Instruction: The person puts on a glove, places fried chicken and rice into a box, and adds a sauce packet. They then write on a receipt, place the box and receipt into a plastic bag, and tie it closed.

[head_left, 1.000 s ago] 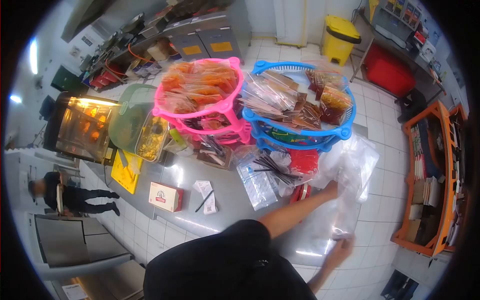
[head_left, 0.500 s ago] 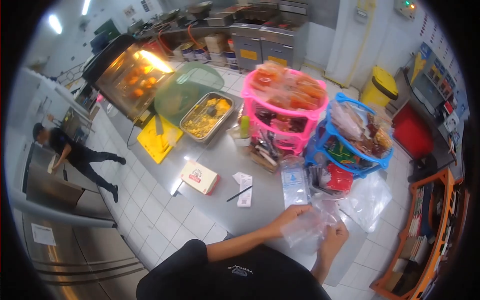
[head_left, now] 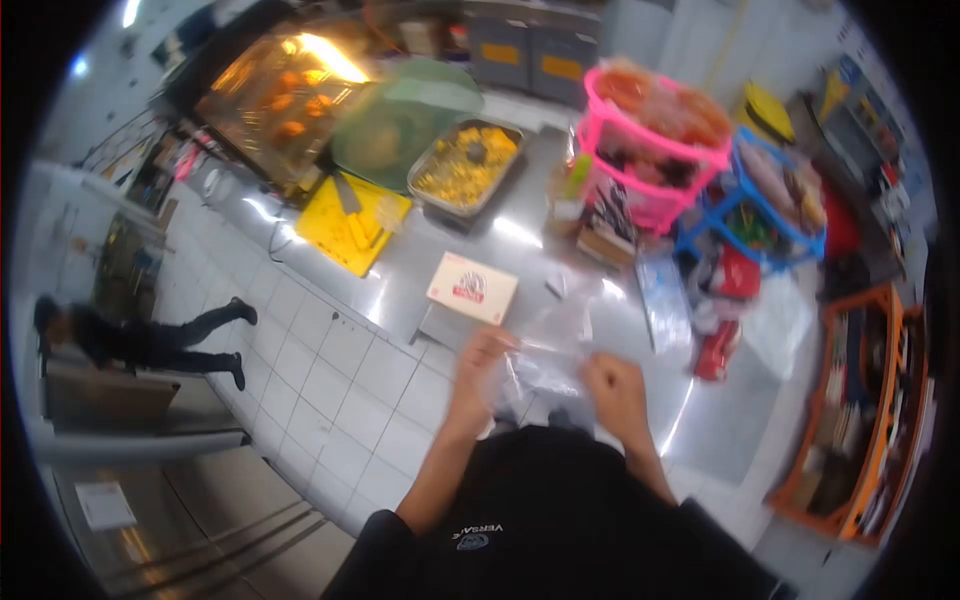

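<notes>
Far on the left, another person (head_left: 140, 340) is away from your table. Next comes a glass case (head_left: 285, 105) with warm light and food in it. Just near it is a yellow board (head_left: 322, 238), with a knife (head_left: 346, 192) lying on it. Then a green lid (head_left: 395, 140) is beside a metal pan (head_left: 443, 207) of yellow food.

In the middle, a small box (head_left: 472, 287) sits on the steel table (head_left: 715, 435). On the near side of it, your left hand (head_left: 480, 365) has its fingers bent in, pinching one side of a clear plastic bag (head_left: 545, 368). The bag is between your hands, in front of your shirt, near the table's edge. Your right hand (head_left: 615, 390) has its fingers curled almost closed on the other side of the bag.

So far, the bag is in both your hands and pulled out between them. It looks thin and flat, and I see no food in it. It is too blurry to tell if its top is open or closed.

To the right are a pink basket (head_left: 655, 138) and a blue basket (head_left: 816, 243), both with packed bags in them. A red packet (head_left: 715, 352) lies nearer to you.
</notes>
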Action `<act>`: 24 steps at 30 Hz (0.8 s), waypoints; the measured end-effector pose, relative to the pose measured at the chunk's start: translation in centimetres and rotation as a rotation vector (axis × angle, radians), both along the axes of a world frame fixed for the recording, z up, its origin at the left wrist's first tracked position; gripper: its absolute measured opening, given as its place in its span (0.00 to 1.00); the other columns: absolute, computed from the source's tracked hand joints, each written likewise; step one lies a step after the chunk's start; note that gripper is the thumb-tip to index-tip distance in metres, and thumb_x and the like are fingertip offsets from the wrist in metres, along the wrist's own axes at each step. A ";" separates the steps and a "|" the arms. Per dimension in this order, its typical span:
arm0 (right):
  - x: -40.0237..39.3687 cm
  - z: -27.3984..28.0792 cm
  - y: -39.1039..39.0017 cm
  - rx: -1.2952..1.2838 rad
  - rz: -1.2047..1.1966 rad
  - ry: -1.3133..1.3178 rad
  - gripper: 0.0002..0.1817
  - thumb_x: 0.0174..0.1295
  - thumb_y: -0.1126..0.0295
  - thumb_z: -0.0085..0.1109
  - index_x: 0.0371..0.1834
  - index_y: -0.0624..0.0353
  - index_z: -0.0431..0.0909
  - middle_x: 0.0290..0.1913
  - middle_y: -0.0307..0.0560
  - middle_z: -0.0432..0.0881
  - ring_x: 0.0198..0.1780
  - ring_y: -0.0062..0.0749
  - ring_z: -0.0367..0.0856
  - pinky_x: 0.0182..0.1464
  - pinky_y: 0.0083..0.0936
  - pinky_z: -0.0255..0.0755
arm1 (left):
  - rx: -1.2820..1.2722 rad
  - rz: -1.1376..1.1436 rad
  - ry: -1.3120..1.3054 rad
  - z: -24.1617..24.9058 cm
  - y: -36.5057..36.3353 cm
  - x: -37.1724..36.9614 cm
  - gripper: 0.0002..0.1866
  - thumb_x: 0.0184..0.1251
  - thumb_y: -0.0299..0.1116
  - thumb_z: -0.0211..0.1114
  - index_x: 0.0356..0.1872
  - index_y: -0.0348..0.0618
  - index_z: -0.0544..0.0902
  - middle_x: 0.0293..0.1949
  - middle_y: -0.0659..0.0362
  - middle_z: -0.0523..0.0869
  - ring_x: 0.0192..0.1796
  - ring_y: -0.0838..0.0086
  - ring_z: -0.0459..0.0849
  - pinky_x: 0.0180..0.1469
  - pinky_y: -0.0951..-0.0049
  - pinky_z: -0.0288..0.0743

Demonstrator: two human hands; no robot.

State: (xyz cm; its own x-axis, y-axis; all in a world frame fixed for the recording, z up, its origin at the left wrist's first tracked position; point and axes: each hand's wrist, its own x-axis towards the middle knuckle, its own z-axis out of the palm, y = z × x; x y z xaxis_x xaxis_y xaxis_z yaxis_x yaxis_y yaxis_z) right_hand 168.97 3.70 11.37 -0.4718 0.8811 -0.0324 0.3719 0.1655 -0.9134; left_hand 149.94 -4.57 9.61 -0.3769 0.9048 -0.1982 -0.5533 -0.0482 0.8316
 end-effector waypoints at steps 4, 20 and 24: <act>-4.8 -9.6 -1.2 -0.413 -0.350 0.361 0.03 0.65 0.77 0.52 0.33 0.59 0.70 0.24 0.38 0.71 0.24 0.23 0.72 0.26 0.21 0.70 | 0.000 0.027 -0.223 -0.5 -6.1 -3.5 0.04 0.78 0.34 0.54 0.42 0.46 0.73 0.33 0.65 0.75 0.38 0.77 0.76 0.50 0.70 0.73; -13.1 -3.7 -6.5 -0.205 0.385 0.096 0.07 0.55 0.75 0.59 0.24 0.65 0.73 0.23 0.59 0.75 0.25 0.46 0.75 0.32 0.42 0.68 | -0.391 -0.170 0.397 -4.6 -14.7 -9.7 0.14 0.62 0.23 0.67 0.46 0.41 0.73 0.33 0.63 0.80 0.35 0.81 0.79 0.40 0.79 0.73; -13.2 -13.4 -6.2 0.010 0.043 0.134 0.13 0.65 0.67 0.57 0.27 0.64 0.71 0.24 0.62 0.75 0.26 0.56 0.75 0.32 0.43 0.68 | -0.346 0.017 0.694 -4.5 -16.4 -14.5 0.20 0.58 0.23 0.72 0.24 0.47 0.64 0.25 0.69 0.67 0.26 0.86 0.63 0.26 0.81 0.59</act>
